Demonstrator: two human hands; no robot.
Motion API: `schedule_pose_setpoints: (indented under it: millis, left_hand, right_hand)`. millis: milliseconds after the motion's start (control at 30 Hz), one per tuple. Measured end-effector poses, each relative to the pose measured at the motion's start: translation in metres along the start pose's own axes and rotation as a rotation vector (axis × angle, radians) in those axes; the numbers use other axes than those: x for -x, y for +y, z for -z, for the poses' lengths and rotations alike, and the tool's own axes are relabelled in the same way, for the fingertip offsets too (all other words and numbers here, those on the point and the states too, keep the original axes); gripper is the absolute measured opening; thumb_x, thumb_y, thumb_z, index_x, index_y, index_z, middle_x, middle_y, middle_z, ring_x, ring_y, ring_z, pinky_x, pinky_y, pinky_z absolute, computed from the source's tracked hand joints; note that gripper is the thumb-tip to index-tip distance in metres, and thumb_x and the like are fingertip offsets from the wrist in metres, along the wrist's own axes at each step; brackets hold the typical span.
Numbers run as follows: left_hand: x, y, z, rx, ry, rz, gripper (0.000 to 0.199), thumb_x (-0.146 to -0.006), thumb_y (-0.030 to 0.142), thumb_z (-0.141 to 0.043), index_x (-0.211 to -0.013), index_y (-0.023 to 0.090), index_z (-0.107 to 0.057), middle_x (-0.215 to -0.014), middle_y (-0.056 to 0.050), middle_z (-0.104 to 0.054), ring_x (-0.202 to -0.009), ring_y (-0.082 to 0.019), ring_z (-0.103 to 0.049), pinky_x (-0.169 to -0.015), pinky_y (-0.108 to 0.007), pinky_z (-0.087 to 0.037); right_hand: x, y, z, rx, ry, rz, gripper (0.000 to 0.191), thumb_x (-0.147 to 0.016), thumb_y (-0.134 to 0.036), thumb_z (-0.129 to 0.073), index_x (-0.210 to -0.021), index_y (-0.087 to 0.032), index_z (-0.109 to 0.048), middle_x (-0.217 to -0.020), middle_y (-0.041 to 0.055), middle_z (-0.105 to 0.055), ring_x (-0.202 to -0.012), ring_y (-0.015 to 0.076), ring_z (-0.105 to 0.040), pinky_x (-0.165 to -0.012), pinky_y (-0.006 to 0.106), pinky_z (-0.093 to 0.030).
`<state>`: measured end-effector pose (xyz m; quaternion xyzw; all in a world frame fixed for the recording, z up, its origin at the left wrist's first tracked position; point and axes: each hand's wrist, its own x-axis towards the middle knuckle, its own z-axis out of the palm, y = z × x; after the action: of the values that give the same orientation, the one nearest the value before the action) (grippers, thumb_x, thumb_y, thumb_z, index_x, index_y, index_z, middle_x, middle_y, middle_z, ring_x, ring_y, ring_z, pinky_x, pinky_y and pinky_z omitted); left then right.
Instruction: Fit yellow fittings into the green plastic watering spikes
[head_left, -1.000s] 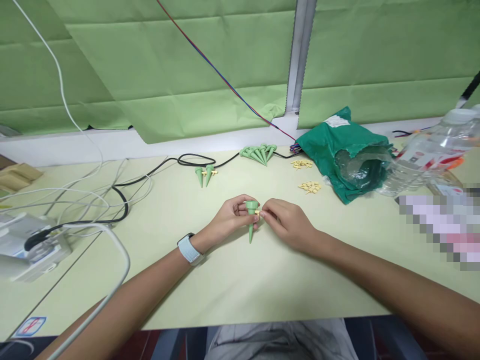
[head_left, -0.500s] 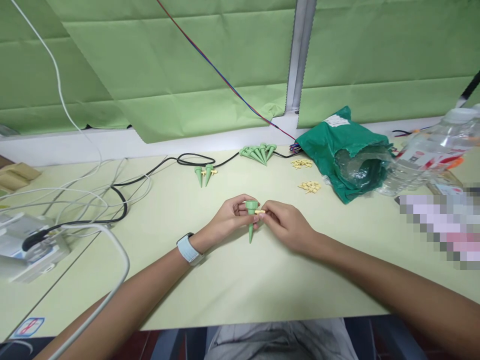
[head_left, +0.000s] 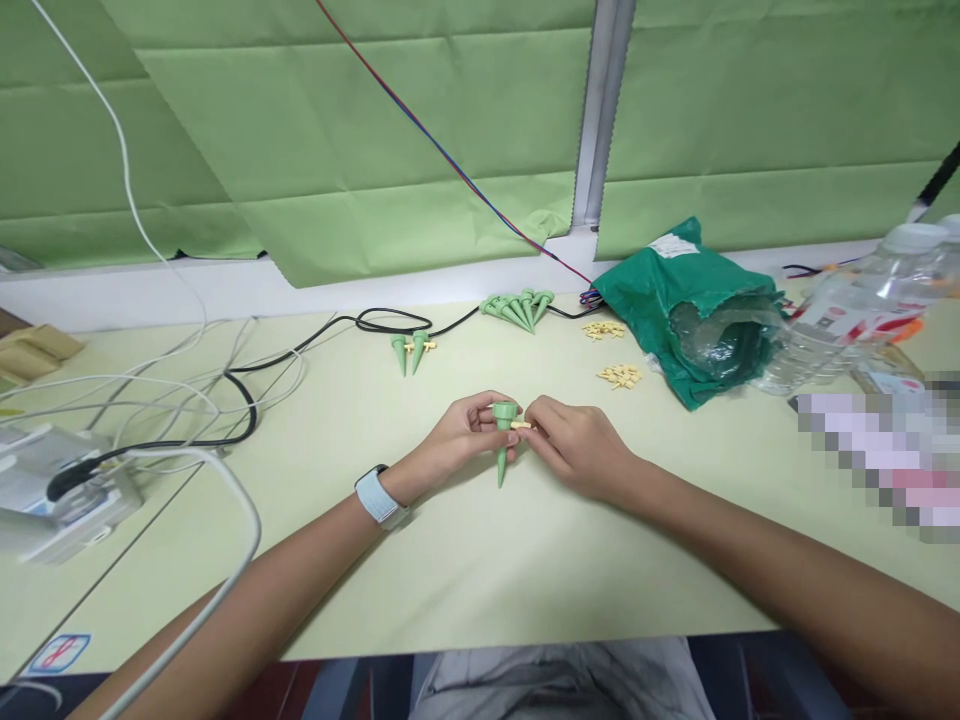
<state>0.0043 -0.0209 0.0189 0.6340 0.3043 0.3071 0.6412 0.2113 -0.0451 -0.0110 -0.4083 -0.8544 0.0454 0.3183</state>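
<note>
The left hand (head_left: 466,432) pinches a green tapered plastic spike (head_left: 503,421); the right hand (head_left: 576,450) grips a yellow plastic peg (head_left: 520,425) at its three o'clock. I'd hold them square.

Bare desk (head_left: 517,580) between the forearms, open to its near edge. Left approach obstructed: thick white cable (head_left: 258,525), power strip (head_left: 82,540). Right hand (head_left: 574,450) to nearer yellow pile (head_left: 621,376): free lane; beyond, green bag (head_left: 645,290) and bottle (head_left: 847,315) block rightward passage.
</note>
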Motion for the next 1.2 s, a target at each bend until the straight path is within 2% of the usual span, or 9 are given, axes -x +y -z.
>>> schedule_pose_setpoints:
  millis: [100, 267, 333, 533, 733, 800, 1033, 1133, 1200]
  left_hand:
    - [0.000, -0.001, 0.000, -0.004, -0.004, 0.001, 0.027, -0.083, 0.028, -0.076, -0.104, 0.015, -0.065, -0.084, -0.006, -0.070, -0.077, -0.020, -0.069, -0.077, -0.034, -0.053]
    - [-0.001, -0.003, -0.003, -0.020, 0.040, -0.010, 0.031, -0.083, 0.030, -0.077, -0.107, 0.015, -0.065, -0.083, -0.006, -0.070, -0.076, -0.019, -0.068, -0.076, -0.034, -0.054]
    - [-0.001, -0.002, -0.004, -0.023, 0.035, -0.008, 0.030, -0.083, 0.029, -0.077, -0.107, 0.015, -0.064, -0.084, -0.006, -0.070, -0.077, -0.019, -0.068, -0.076, -0.033, -0.054]
    - [-0.001, 0.000, -0.003, -0.016, -0.002, 0.001, 0.026, -0.085, 0.027, -0.075, -0.105, 0.015, -0.064, -0.083, -0.007, -0.071, -0.077, -0.019, -0.069, -0.076, -0.033, -0.053]
    - [-0.002, -0.002, -0.003, -0.020, 0.048, 0.000, 0.032, -0.082, 0.024, -0.077, -0.109, 0.014, -0.064, -0.081, -0.005, -0.071, -0.076, -0.019, -0.070, -0.076, -0.033, -0.054]
    - [-0.002, -0.002, -0.003, -0.018, 0.058, -0.001, 0.033, -0.081, 0.023, -0.078, -0.110, 0.014, -0.064, -0.081, -0.005, -0.070, -0.076, -0.019, -0.069, -0.076, -0.032, -0.053]
    - [-0.002, -0.005, -0.001, 0.086, -0.046, 0.008, 0.023, -0.086, 0.024, -0.074, -0.105, 0.015, -0.065, -0.084, -0.005, -0.067, -0.077, -0.017, -0.066, -0.081, -0.033, -0.051]
    - [-0.002, -0.007, 0.000, 0.106, -0.059, 0.006, 0.023, -0.087, 0.023, -0.073, -0.107, 0.015, -0.065, -0.086, -0.004, -0.067, -0.077, -0.016, -0.066, -0.081, -0.032, -0.051]
    - [-0.002, -0.008, -0.001, 0.079, -0.039, -0.010, 0.027, -0.088, 0.024, -0.073, -0.112, 0.016, -0.064, -0.086, -0.004, -0.067, -0.078, -0.016, -0.067, -0.081, -0.032, -0.052]
  right_hand:
    - [-0.002, 0.002, 0.002, -0.057, -0.013, 0.030, 0.025, -0.104, -0.033, -0.041, -0.088, -0.020, -0.055, -0.085, 0.0051, -0.065, -0.066, 0.0152, -0.053, -0.060, 0.029, -0.030]
    - [-0.005, -0.004, -0.006, -0.586, -0.108, -0.368, 0.037, -0.104, -0.038, -0.037, -0.074, -0.021, -0.048, -0.062, -0.0021, -0.053, -0.055, 0.0138, -0.048, -0.054, 0.026, -0.035]
    - [-0.005, -0.005, -0.006, -0.647, -0.130, -0.423, 0.041, -0.105, -0.040, -0.032, -0.071, -0.022, -0.046, -0.057, -0.0032, -0.048, -0.051, 0.0133, -0.045, -0.052, 0.026, -0.034]
    - [0.000, 0.000, 0.002, -0.155, -0.026, -0.033, 0.024, -0.102, -0.033, -0.045, -0.087, -0.020, -0.056, -0.083, 0.0042, -0.064, -0.067, 0.0153, -0.052, -0.062, 0.029, -0.031]
    - [-0.002, -0.007, -0.002, -0.454, -0.072, -0.277, 0.038, -0.106, -0.035, -0.037, -0.078, -0.020, -0.056, -0.070, -0.0002, -0.062, -0.062, 0.0136, -0.053, -0.060, 0.026, -0.035]
    - [-0.001, -0.010, -0.004, -0.463, -0.066, -0.292, 0.041, -0.107, -0.037, -0.034, -0.078, -0.019, -0.057, -0.069, -0.0002, -0.062, -0.061, 0.0133, -0.052, -0.060, 0.026, -0.036]
    - [0.001, 0.001, -0.001, 0.043, 0.041, 0.055, 0.031, -0.106, -0.036, -0.039, -0.092, -0.016, -0.058, -0.084, 0.0057, -0.066, -0.061, 0.0136, -0.051, -0.056, 0.028, -0.028]
    - [0.000, 0.003, -0.002, 0.073, 0.064, 0.124, 0.032, -0.106, -0.032, -0.036, -0.087, -0.017, -0.058, -0.081, 0.0051, -0.064, -0.060, 0.0134, -0.049, -0.056, 0.028, -0.027]
    - [0.000, 0.000, -0.003, -0.035, 0.090, 0.055, 0.033, -0.105, -0.031, -0.037, -0.082, -0.018, -0.055, -0.075, 0.0031, -0.062, -0.059, 0.0130, -0.048, -0.057, 0.028, -0.029]
